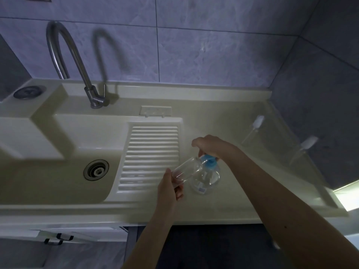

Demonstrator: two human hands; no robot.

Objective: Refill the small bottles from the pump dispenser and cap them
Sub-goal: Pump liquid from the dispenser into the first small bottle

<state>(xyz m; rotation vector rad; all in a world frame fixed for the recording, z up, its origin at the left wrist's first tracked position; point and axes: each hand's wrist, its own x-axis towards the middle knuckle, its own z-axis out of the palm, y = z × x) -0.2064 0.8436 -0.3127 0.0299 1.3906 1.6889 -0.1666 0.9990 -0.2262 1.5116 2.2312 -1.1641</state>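
A clear round pump dispenser (207, 181) with a blue pump head (209, 162) stands on the cream counter (223, 206), right of the ribbed drainboard. My right hand (210, 145) rests on top of the pump head, fingers curled over it. My left hand (171, 186) grips the base of a small clear bottle (187, 169), which is tilted with its open mouth up against the pump spout. Two more small clear bottles with white caps (254, 129) (304, 150) stand further right on the counter, blurred.
A sink basin with a drain (96, 169) lies to the left, beside the ribbed drainboard (151, 152). A curved metal tap (77, 61) rises at the back. Tiled walls close the back and right side. The counter's front edge runs below my hands.
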